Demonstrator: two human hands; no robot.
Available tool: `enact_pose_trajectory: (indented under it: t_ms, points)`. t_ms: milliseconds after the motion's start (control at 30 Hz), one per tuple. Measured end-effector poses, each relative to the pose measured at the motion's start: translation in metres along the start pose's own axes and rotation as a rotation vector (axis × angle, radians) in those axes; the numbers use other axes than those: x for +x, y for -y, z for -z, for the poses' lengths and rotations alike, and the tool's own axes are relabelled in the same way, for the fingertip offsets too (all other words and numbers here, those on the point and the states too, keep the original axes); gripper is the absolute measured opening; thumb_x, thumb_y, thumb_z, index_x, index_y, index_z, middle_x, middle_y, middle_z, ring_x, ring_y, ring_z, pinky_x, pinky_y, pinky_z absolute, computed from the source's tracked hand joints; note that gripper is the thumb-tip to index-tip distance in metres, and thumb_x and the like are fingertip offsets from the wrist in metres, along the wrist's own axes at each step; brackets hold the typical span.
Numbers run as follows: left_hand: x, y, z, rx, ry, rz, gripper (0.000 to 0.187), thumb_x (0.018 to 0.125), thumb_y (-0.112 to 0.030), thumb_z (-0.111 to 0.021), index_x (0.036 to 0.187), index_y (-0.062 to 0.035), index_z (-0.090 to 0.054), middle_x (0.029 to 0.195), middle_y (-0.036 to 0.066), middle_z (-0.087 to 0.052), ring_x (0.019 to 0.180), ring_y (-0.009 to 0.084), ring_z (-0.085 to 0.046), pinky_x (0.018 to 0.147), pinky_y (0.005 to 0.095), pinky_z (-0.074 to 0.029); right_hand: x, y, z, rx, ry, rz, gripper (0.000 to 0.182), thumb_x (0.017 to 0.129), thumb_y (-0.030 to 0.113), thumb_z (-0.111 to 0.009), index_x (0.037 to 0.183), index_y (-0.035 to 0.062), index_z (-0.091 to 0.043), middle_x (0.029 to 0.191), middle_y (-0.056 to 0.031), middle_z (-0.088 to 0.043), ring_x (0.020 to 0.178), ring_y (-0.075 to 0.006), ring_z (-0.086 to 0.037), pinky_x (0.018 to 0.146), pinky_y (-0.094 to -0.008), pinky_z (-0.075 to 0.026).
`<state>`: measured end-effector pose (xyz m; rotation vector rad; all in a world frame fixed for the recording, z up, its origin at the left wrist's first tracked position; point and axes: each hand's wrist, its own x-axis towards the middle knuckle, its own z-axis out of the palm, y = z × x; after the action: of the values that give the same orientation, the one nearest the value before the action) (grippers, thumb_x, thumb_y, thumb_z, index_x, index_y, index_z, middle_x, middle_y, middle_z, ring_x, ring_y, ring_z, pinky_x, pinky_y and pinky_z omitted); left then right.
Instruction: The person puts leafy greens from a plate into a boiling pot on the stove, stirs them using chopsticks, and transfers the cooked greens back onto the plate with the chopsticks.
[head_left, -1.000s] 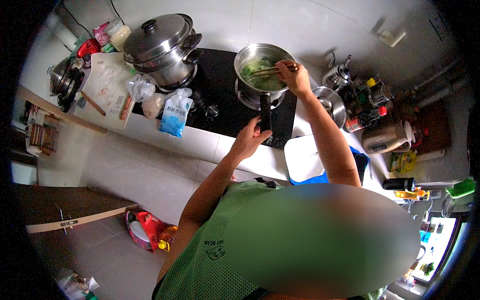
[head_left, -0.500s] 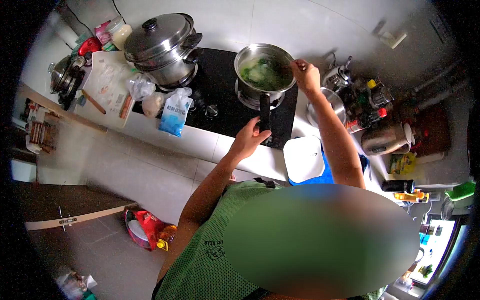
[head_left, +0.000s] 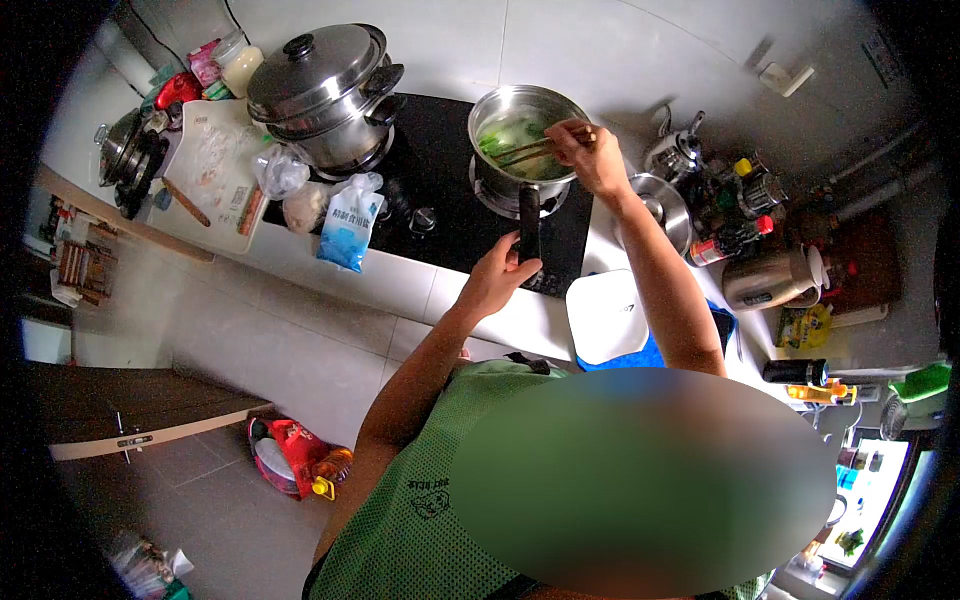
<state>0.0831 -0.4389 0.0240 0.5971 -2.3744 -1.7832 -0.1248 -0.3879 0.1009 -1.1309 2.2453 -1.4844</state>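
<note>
A steel saucepan with green leaves in cloudy liquid sits on the right burner of the black cooktop. Its black handle points toward me, and my left hand grips the end of it. Above the pan's right side, my right hand is closed on a pair of chopsticks, whose tips reach into the greens. Part of the pan's right rim is hidden behind this hand.
On the left burner stands a large lidded pot. A blue salt bag lies by the cooktop's front edge. Right of the cooktop are a white board, a steel bowl, a red-capped bottle and a kettle.
My right hand has moved left and slightly down over the pan. The chopsticks now show clearly, reaching into the greens, which have shifted. My left hand has stayed on the handle.
</note>
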Motion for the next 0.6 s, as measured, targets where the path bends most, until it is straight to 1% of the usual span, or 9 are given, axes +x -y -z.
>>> enact_pose_trajectory:
  t_ms: [33, 167, 300, 367, 400, 433, 500, 533, 600]
  points:
    - [-0.001, -0.002, 0.001, 0.008, 0.006, 0.006, 0.061, 0.08, -0.03, -0.062, 0.123, 0.0043, -0.036, 0.074, 0.007, -0.051, 0.064, 0.0131, -0.049, 0.058, 0.0269, -0.042, 0.001, -0.004, -0.003, 0.035, -0.003, 0.014, 0.03, 0.081, 0.028, -0.059, 0.089, -0.0006, -0.063, 0.069, -0.0099, -0.064, 0.061, -0.0149, -0.06, 0.061, -0.029, -0.047]
    - [-0.001, -0.001, 0.0, -0.049, 0.031, 0.013, 0.061, 0.08, -0.029, -0.063, 0.123, 0.005, -0.037, 0.076, 0.008, -0.052, 0.067, 0.014, -0.051, 0.06, 0.0274, -0.043, 0.015, -0.04, -0.016, 0.18, 0.05, -0.05, 0.03, 0.082, 0.029, -0.059, 0.09, -0.0002, -0.063, 0.07, -0.0085, -0.064, 0.062, -0.0129, -0.06, 0.058, -0.0278, -0.048]
    - [-0.001, 0.003, -0.001, -0.018, -0.024, -0.003, 0.061, 0.08, -0.031, -0.062, 0.123, 0.0042, -0.037, 0.082, 0.011, -0.056, 0.073, 0.0169, -0.056, 0.065, 0.0285, -0.045, 0.017, -0.033, 0.006, 0.253, -0.047, -0.101, 0.032, 0.082, 0.03, -0.059, 0.091, -0.0006, -0.063, 0.071, -0.008, -0.064, 0.064, -0.011, -0.061, 0.054, -0.0265, -0.048]
    - [0.0, 0.004, -0.001, 0.029, -0.025, 0.003, 0.061, 0.08, -0.032, -0.062, 0.123, 0.0038, -0.037, 0.084, 0.012, -0.057, 0.075, 0.0182, -0.057, 0.067, 0.029, -0.045, 0.02, -0.028, 0.019, -0.04, -0.106, -0.134, 0.03, 0.082, 0.029, -0.059, 0.09, 0.0003, -0.064, 0.072, -0.0095, -0.065, 0.065, -0.0138, -0.062, 0.057, -0.0284, -0.049]
    - [0.0, 0.003, -0.001, -0.025, -0.016, -0.017, 0.06, 0.08, -0.032, -0.062, 0.122, 0.0045, -0.037, 0.075, 0.006, -0.049, 0.068, 0.0139, -0.049, 0.061, 0.0268, -0.041, 0.021, -0.026, 0.023, -0.169, -0.141, -0.079, 0.029, 0.081, 0.029, -0.058, 0.088, 0.0024, -0.065, 0.073, -0.0114, -0.066, 0.067, -0.0186, -0.064, 0.062, -0.0305, -0.049]
    - [0.0, 0.002, -0.001, -0.079, -0.008, -0.037, 0.06, 0.08, -0.032, -0.062, 0.121, 0.0052, -0.038, 0.066, 0.001, -0.042, 0.061, 0.0096, -0.04, 0.055, 0.0246, -0.037, 0.021, -0.023, 0.025, -0.169, -0.14, -0.079, 0.029, 0.081, 0.029, -0.058, 0.088, 0.0024, -0.065, 0.073, -0.0114, -0.066, 0.067, -0.0186, -0.064, 0.062, -0.0305, -0.049]
    - [0.001, 0.006, -0.004, -0.077, -0.032, -0.052, 0.058, 0.08, -0.032, -0.062, 0.119, 0.005, -0.039, 0.066, 0.001, -0.043, 0.061, 0.0097, -0.041, 0.056, 0.0247, -0.037, 0.022, -0.014, 0.028, -0.244, -0.168, -0.006, 0.03, 0.081, 0.032, -0.056, 0.089, 0.0043, -0.065, 0.074, -0.0131, -0.065, 0.07, -0.0224, -0.065, 0.067, -0.0322, -0.049]
    - [0.001, 0.008, -0.005, -0.075, -0.055, -0.068, 0.057, 0.08, -0.032, -0.062, 0.118, 0.0048, -0.039, 0.067, 0.001, -0.044, 0.062, 0.0097, -0.042, 0.057, 0.0248, -0.038, 0.024, -0.011, 0.026, -0.258, -0.164, -0.054, 0.031, 0.081, 0.035, -0.056, 0.088, 0.0063, -0.065, 0.076, -0.0119, -0.065, 0.072, -0.0231, -0.065, 0.068, -0.0325, -0.048]
    - [0.001, 0.008, -0.004, -0.099, -0.044, -0.074, 0.056, 0.08, -0.032, -0.061, 0.118, 0.0043, -0.04, 0.069, 0.001, -0.046, 0.063, 0.0097, -0.043, 0.057, 0.0249, -0.038, 0.033, -0.021, 0.015, -0.272, -0.206, -0.015, 0.031, 0.082, 0.035, -0.056, 0.088, 0.007, -0.065, 0.076, -0.0109, -0.066, 0.073, -0.0235, -0.064, 0.069, -0.0324, -0.048]
